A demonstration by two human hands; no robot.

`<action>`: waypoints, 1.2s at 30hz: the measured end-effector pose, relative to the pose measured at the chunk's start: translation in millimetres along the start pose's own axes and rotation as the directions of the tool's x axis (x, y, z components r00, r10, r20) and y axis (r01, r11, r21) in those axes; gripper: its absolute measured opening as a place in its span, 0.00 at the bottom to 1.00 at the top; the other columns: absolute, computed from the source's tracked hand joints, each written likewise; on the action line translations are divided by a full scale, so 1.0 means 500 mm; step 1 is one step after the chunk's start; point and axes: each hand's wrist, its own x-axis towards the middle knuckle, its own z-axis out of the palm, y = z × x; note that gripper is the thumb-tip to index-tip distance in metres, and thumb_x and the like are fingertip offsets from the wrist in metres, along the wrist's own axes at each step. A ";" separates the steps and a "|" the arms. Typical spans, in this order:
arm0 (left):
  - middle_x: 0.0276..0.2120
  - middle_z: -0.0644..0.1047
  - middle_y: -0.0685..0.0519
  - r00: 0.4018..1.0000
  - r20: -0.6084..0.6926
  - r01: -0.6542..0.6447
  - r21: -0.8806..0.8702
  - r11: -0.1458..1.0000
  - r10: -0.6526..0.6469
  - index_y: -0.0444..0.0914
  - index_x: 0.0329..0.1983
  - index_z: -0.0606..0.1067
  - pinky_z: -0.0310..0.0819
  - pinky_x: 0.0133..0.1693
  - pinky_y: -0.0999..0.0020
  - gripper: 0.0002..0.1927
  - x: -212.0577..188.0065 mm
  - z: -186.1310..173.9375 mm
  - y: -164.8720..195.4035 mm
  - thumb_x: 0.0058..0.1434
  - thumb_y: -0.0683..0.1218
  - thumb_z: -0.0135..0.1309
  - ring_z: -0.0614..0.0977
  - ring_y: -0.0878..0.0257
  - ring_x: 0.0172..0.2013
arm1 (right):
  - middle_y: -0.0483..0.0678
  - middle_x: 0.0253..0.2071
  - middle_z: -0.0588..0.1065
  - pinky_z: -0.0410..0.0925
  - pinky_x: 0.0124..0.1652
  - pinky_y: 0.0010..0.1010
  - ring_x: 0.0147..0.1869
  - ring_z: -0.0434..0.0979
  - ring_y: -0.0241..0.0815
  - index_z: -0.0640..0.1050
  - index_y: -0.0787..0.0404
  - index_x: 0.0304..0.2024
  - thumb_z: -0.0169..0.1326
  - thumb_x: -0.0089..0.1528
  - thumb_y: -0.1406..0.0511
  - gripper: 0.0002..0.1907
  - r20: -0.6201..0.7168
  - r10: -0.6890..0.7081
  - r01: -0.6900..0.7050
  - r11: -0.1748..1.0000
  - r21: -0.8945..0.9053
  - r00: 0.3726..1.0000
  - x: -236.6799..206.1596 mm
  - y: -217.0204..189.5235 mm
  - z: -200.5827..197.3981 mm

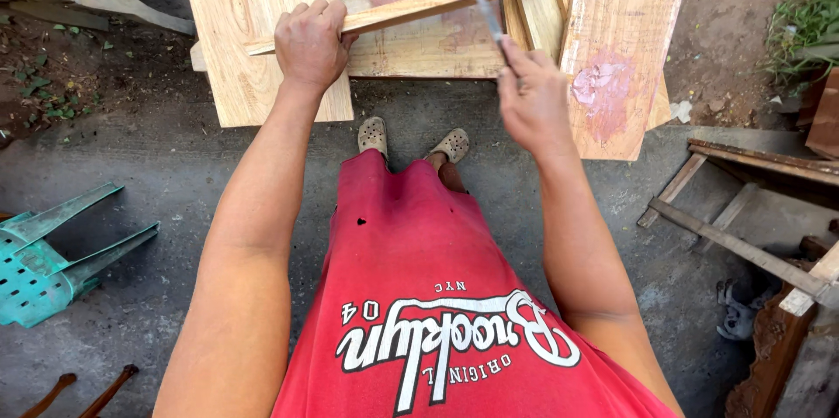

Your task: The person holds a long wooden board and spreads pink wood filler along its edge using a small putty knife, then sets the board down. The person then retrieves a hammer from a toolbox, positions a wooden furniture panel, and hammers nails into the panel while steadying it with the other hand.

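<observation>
Two hands, left hand (309, 44) gripping plank (419, 4), right hand (533, 103) holding blade (489, 23)

Sleeveless red shirt (419, 278) with white lettering, a small hole; beige, seemingly perforated clogs (412, 138).

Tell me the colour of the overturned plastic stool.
The plastic stool is teal green, seen in the head view.

Single head view, worn high on the person, tilted steeply down past the red shirt (428, 296), close over both forearms, facing forward to planks (262, 25) on grey ground (175, 165), feet (411, 140) near frame centre, no second view.
</observation>
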 end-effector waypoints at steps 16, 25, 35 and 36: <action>0.31 0.77 0.54 1.000 0.008 -0.004 0.017 1.000 0.003 0.42 0.33 0.74 0.69 0.34 0.55 0.17 0.005 0.002 0.010 0.51 0.50 0.72 0.79 0.53 0.34 | 0.54 0.38 0.75 0.70 0.46 0.38 0.42 0.76 0.47 0.78 0.62 0.63 0.55 0.68 0.70 0.20 -0.148 -0.012 0.027 0.994 0.103 0.989 0.010 0.069 -0.016; 0.31 0.77 0.54 1.000 -0.001 -0.018 0.008 1.000 0.018 0.42 0.33 0.73 0.70 0.36 0.56 0.18 -0.001 0.008 0.007 0.52 0.50 0.72 0.79 0.53 0.35 | 0.59 0.40 0.75 0.70 0.44 0.43 0.43 0.77 0.56 0.77 0.65 0.64 0.55 0.68 0.70 0.21 -0.012 -0.149 0.147 0.985 -0.094 0.989 0.006 0.054 0.015; 0.31 0.77 0.54 1.000 0.002 -0.015 0.039 0.999 0.015 0.42 0.33 0.73 0.70 0.35 0.56 0.18 -0.003 0.000 0.013 0.52 0.50 0.72 0.80 0.54 0.34 | 0.58 0.32 0.74 0.69 0.40 0.42 0.38 0.76 0.56 0.77 0.64 0.63 0.53 0.68 0.69 0.20 0.012 -0.007 0.008 0.992 -0.125 1.000 0.038 0.051 -0.030; 0.30 0.77 0.54 1.000 0.013 -0.011 0.052 0.999 0.011 0.42 0.33 0.73 0.70 0.34 0.56 0.17 -0.005 0.001 0.012 0.52 0.50 0.72 0.80 0.54 0.34 | 0.59 0.33 0.74 0.70 0.41 0.43 0.38 0.76 0.56 0.77 0.65 0.63 0.53 0.68 0.69 0.20 0.011 -0.039 0.040 0.993 -0.112 0.999 0.037 0.048 -0.013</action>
